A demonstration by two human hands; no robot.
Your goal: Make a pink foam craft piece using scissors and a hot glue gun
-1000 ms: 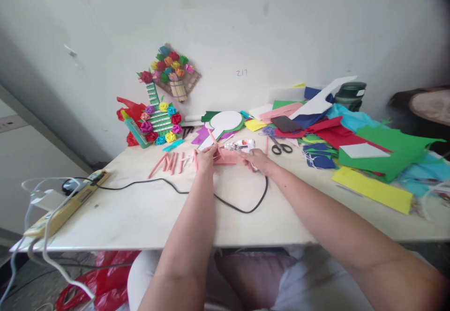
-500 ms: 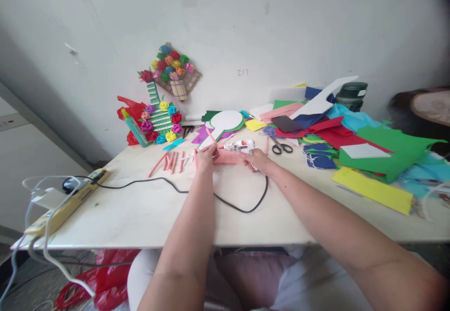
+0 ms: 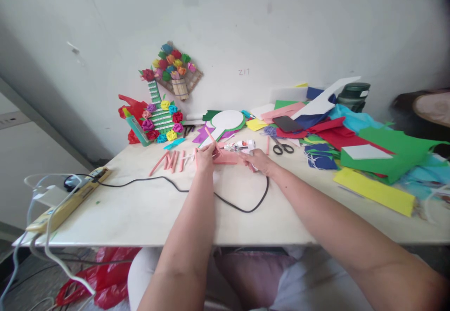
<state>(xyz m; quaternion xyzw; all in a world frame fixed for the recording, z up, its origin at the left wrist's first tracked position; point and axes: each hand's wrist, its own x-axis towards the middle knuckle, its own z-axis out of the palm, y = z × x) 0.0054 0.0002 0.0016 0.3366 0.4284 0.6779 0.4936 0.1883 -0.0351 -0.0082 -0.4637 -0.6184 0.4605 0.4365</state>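
Note:
A white glue gun (image 3: 246, 146) lies on its side in my right hand (image 3: 259, 160), its tip pointing left and its black cable looping below. My left hand (image 3: 206, 154) pinches a piece of pink paper close to the tip. Beneath the gun, between both hands, a flat pink paper (image 3: 225, 158) shows. Several thin pink paper rolls (image 3: 170, 161) lie left of my left hand. Just behind my hands rests a white round shape with a green border and a long stem (image 3: 227, 121).
Black scissors (image 3: 282, 148), a phone (image 3: 287, 124) and a pile of coloured paper (image 3: 376, 189) spread over the right side. A flower-covered craft (image 3: 162, 120) and a glue bottle (image 3: 136, 129) stand back left. A power strip (image 3: 70, 200) sits at the left edge.
The view has shifted very slightly. Both hands keep nearly the same position, with the glue gun and pink paper still between them.

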